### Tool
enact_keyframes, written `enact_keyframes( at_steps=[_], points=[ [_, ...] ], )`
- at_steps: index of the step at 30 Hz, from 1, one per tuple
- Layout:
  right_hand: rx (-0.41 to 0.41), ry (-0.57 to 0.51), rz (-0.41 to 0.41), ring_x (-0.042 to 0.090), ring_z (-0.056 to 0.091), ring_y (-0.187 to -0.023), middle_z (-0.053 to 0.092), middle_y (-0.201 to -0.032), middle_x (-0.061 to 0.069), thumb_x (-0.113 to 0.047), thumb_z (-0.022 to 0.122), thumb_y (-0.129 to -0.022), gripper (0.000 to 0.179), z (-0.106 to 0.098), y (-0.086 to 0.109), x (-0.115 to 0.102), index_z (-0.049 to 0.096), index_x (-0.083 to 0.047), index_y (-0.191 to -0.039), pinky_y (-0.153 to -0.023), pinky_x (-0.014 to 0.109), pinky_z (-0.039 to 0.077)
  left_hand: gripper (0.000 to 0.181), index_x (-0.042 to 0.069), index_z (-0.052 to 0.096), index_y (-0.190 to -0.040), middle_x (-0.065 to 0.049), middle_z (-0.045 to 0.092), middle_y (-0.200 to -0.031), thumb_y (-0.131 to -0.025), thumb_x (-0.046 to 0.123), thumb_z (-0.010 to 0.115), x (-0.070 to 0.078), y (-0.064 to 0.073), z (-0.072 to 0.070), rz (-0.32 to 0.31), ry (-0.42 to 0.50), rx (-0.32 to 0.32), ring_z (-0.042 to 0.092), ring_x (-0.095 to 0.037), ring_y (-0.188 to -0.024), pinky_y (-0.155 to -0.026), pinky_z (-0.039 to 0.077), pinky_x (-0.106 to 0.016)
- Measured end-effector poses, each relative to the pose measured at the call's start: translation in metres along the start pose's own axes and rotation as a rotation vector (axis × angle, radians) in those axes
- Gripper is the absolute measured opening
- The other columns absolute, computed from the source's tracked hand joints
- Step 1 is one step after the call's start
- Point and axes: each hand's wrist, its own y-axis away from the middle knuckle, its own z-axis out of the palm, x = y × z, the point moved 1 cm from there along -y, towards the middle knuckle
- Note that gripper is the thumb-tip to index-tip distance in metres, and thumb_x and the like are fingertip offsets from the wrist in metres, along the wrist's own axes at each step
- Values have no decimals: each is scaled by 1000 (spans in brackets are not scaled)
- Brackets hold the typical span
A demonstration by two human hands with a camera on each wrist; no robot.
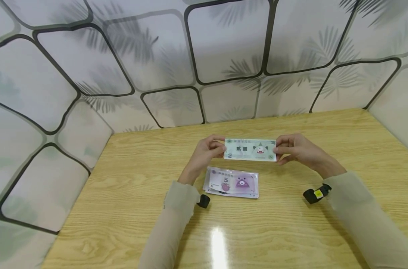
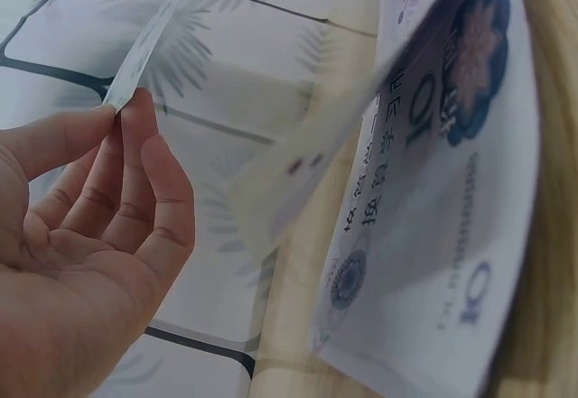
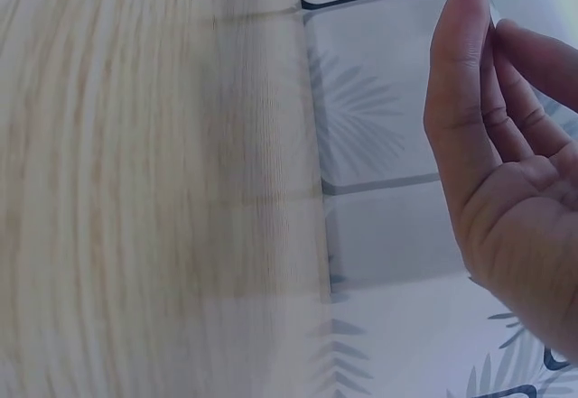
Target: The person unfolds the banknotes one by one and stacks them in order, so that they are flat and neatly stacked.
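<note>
A pale green play banknote marked 2, with a small cartoon monster on it, is stretched flat between both hands. My left hand pinches its left end between thumb and fingers, and my right hand pinches the right end. In the left wrist view the note shows nearly edge-on at the left fingertips. Nearer to me, a small stack of purple banknotes lies on the table, a 5 note on top. The left wrist view shows a banknote marked 10 from that stack close up.
The wood-grain table reaches back to a wall covered in a leaf and rounded-frame pattern. Black wrist cameras sit at the left cuff and right cuff. Light glares off the tabletop near the front.
</note>
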Motion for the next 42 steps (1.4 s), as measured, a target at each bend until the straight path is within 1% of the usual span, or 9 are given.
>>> enact_keyframes(
  at_steps=[4,8,13,16,22,27,32,36,42],
  points=[
    [-6,13,-8,19,66,-71,67,-79,7,1,55,-103,8,3,0,-2,56,7,-98,-69,38,62,33,-6,57,-132,-8,70,-95,-100,-3,60,2,2,-2,8,-11,0,63,-12,-77,-94,53,-55],
    [-9,18,-11,19,66,-71,66,-79,8,1,55,-103,7,5,-1,-3,55,7,-98,-69,38,62,32,-6,57,-132,-9,70,-96,-100,-4,60,3,5,-4,0,-19,5,63,-13,-76,-95,51,-58],
    [-24,19,-18,19,66,-72,66,-79,8,1,55,-103,8,7,-2,-4,55,7,-99,-70,39,62,32,-4,59,-131,-9,70,-94,-99,-3,61,5,8,-7,-15,-42,16,64,-16,-78,-95,52,-56],
    [-30,18,-21,19,66,-72,66,-78,8,1,55,-103,8,9,-2,-4,55,7,-98,-70,39,62,32,-4,59,-131,-7,70,-92,-99,-3,61,4,10,-8,-16,-50,15,64,-19,-79,-94,53,-55],
    [-23,25,-6,19,66,-70,65,-77,9,1,56,-102,9,11,-3,-2,56,8,-97,-69,38,62,32,-4,59,-130,-5,70,-90,-98,-4,61,5,13,-9,2,-58,6,65,-23,-80,-92,54,-55],
    [-16,51,1,19,66,-70,66,-77,9,1,56,-102,11,13,-3,-1,55,11,-97,-69,38,62,33,-5,58,-131,-7,70,-91,-99,-4,61,7,17,-10,14,-71,-12,64,-22,-80,-92,53,-57],
    [-19,51,2,19,67,-71,66,-78,10,1,56,-102,11,16,-2,-2,55,12,-99,-68,37,62,32,-5,58,-131,-8,70,-93,-99,-3,61,8,21,-13,13,-98,-12,64,-17,-79,-91,55,-54],
    [-46,41,0,20,67,-73,66,-80,11,1,56,-102,10,19,-1,-3,55,11,-100,-69,38,62,32,-5,58,-131,-9,70,-93,-99,-4,61,6,23,-17,5,-107,-6,64,-19,-80,-89,56,-51],
    [-112,11,-32,19,67,-74,67,-81,9,1,55,-102,9,22,-1,-2,56,9,-98,-70,37,62,33,-5,58,-132,-9,69,-91,-99,-4,61,5,26,-19,-9,-117,-14,63,-15,-77,-84,58,-39]
  ],
)
